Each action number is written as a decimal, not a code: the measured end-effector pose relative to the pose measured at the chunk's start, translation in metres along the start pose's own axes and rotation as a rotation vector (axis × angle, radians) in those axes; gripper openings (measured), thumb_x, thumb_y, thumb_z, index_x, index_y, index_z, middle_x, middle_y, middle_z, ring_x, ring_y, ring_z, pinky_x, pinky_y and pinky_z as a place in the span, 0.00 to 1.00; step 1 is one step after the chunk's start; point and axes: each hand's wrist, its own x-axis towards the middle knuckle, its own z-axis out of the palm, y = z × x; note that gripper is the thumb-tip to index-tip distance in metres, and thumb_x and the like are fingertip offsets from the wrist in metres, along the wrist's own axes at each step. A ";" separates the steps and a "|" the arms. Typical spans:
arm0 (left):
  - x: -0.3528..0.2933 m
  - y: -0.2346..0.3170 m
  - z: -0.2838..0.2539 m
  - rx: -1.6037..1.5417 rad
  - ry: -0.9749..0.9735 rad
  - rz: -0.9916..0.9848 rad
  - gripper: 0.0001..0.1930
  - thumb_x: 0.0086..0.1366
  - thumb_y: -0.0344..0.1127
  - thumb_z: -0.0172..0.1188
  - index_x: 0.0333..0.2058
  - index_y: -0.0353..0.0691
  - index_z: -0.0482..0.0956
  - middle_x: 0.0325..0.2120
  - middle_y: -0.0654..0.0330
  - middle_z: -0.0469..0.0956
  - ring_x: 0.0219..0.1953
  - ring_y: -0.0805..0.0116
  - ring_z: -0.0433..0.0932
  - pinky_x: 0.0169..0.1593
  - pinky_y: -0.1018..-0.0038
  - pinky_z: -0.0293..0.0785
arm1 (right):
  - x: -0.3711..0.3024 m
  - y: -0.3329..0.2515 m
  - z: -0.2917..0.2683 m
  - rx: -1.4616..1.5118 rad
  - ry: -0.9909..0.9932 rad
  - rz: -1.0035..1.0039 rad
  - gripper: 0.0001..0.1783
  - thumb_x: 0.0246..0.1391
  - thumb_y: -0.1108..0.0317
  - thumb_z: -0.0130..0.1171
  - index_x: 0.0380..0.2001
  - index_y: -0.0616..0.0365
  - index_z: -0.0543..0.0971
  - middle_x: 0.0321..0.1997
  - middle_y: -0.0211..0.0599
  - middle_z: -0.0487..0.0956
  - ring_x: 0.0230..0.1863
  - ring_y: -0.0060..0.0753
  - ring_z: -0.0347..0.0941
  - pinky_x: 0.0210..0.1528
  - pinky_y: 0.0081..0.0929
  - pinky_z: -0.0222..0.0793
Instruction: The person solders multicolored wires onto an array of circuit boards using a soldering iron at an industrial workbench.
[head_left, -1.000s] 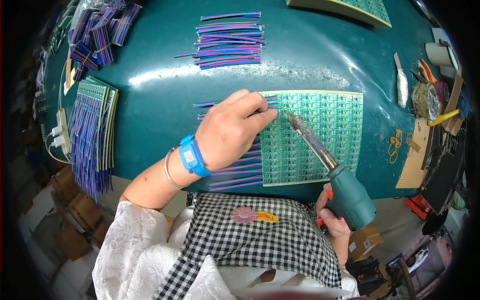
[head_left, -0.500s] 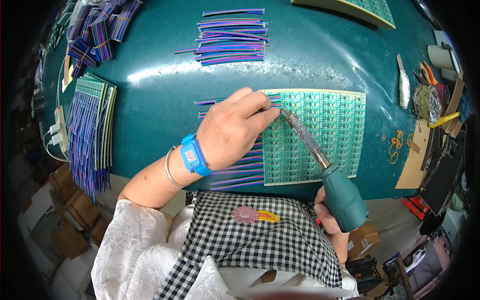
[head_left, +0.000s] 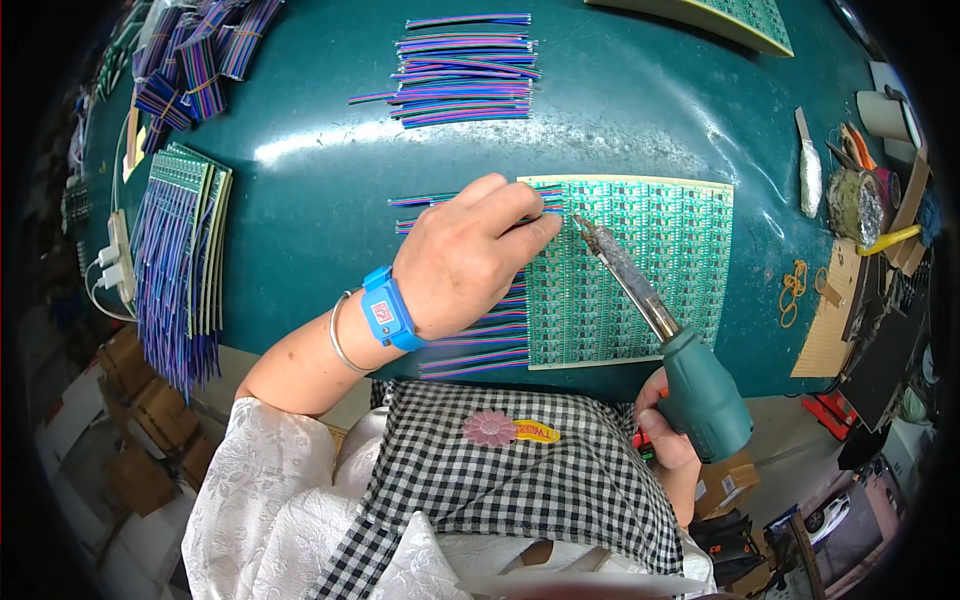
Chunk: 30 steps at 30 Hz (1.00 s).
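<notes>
A large green circuit board panel [head_left: 630, 270] lies on the green table, with blue, pink and black ribbon cables [head_left: 485, 347] running out from its left edge. My left hand [head_left: 470, 250] rests over that edge near the upper left corner, thumb and index finger pinched together on a ribbon cable [head_left: 418, 201]; the pinch point is partly hidden. My right hand [head_left: 668, 425] grips a soldering iron [head_left: 705, 395] with a thick green handle, which covers part of my fingers. Its bare tip hovers just right of my left fingertips, over the panel. Something small and red shows beside my right hand.
Loose ribbon cables [head_left: 465, 75] lie in rows at the back. Bundled cables [head_left: 205, 75] are piled back left, above wired boards [head_left: 185, 240]. Another panel stack [head_left: 740, 20] sits back right. Rubber bands [head_left: 792, 290], a wrapped blade [head_left: 807, 165] and a cardboard piece [head_left: 828, 310] lie right.
The soldering iron and my right hand have shifted slightly right; the tip has drawn away from my left fingertips. My left hand has stayed in place.
</notes>
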 end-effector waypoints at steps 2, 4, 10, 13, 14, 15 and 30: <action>-0.001 0.000 0.000 0.002 0.001 0.007 0.19 0.43 0.18 0.63 0.39 0.32 0.84 0.33 0.57 0.75 0.30 0.61 0.75 0.33 0.68 0.75 | 0.004 -0.002 -0.001 0.025 0.000 -0.025 0.11 0.38 0.60 0.71 0.26 0.48 0.81 0.24 0.25 0.81 0.26 0.36 0.77 0.35 0.35 0.71; 0.000 0.000 0.000 0.008 -0.006 0.012 0.19 0.43 0.18 0.63 0.39 0.32 0.84 0.33 0.57 0.75 0.30 0.61 0.75 0.33 0.68 0.75 | 0.007 -0.003 0.001 0.050 0.002 -0.049 0.10 0.39 0.61 0.70 0.26 0.48 0.81 0.24 0.26 0.81 0.26 0.37 0.77 0.33 0.35 0.71; -0.002 0.002 0.001 0.020 -0.010 -0.005 0.20 0.43 0.18 0.62 0.39 0.31 0.84 0.34 0.56 0.75 0.30 0.60 0.74 0.32 0.68 0.75 | 0.014 -0.005 0.004 0.000 0.037 -0.156 0.09 0.36 0.64 0.69 0.22 0.49 0.78 0.22 0.27 0.78 0.24 0.38 0.76 0.28 0.34 0.71; -0.002 0.002 0.001 0.023 0.001 0.002 0.20 0.42 0.18 0.62 0.39 0.31 0.84 0.34 0.56 0.75 0.30 0.60 0.74 0.32 0.68 0.75 | 0.012 -0.004 0.001 -0.001 0.014 -0.160 0.10 0.36 0.64 0.70 0.21 0.50 0.78 0.21 0.29 0.78 0.24 0.39 0.75 0.29 0.33 0.71; -0.002 0.002 0.001 0.022 0.002 0.001 0.20 0.42 0.18 0.62 0.39 0.31 0.84 0.34 0.56 0.75 0.30 0.60 0.74 0.32 0.68 0.75 | 0.005 -0.001 0.000 -0.016 0.011 -0.090 0.09 0.36 0.64 0.70 0.22 0.51 0.79 0.21 0.30 0.78 0.24 0.38 0.75 0.29 0.33 0.71; -0.002 0.002 0.001 0.021 -0.001 0.000 0.20 0.42 0.18 0.62 0.39 0.31 0.84 0.34 0.56 0.75 0.30 0.60 0.74 0.32 0.68 0.75 | 0.001 0.000 -0.001 -0.031 0.009 -0.020 0.09 0.35 0.65 0.70 0.22 0.51 0.79 0.22 0.31 0.78 0.23 0.37 0.74 0.29 0.33 0.71; -0.004 -0.001 0.002 0.098 -0.011 0.045 0.14 0.52 0.28 0.60 0.39 0.35 0.81 0.32 0.60 0.71 0.34 0.63 0.74 0.29 0.69 0.77 | 0.011 -0.001 -0.003 -0.023 -0.052 -0.127 0.12 0.32 0.72 0.68 0.27 0.54 0.81 0.25 0.33 0.81 0.25 0.36 0.77 0.31 0.32 0.72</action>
